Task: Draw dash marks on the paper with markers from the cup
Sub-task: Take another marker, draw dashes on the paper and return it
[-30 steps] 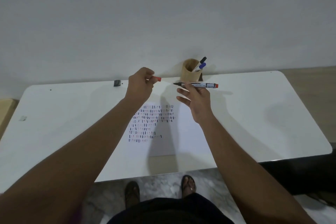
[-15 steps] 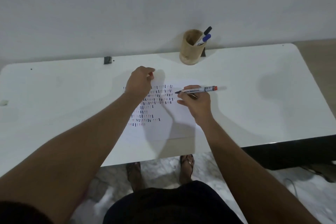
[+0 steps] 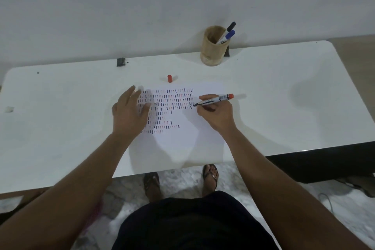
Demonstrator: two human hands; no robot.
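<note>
White paper [image 3: 182, 140] flat on white table [image 3: 284, 107], near the front edge, upper half filled with rows of short dashes, dark blue and faint red. Head view only, so one pass through it.

Left hand [image 3: 129, 113] spread open, palm down, fingers splayed across the sheet's left edge, pinning it. Right hand [image 3: 217, 113] closed in a writing grip on red-ended marker [image 3: 215, 99]; barrel nearly level, dark tip pointing left, at or just above the sheet at the right end of the fourth row. Contact with the paper hard to judge from here. Red cap [image 3: 169, 78] standing loose on the table just beyond the sheet's far edge. Wooden cup [image 3: 213, 46] at the back by the wall, well apart from the sheet, holding blue-capped marker [image 3: 229, 35] and black-capped marker [image 3: 231, 26], both leaning right.

Handling, as a judgement: marker light, stiff, smooth plastic, so best pinched low on the barrel near the tip for short, controlled strokes. Paper thin and light, likely to slide on the glossy top, hence worth holding flat with the free palm. Cap small, round, prone to rolling if knocked over.
</note>
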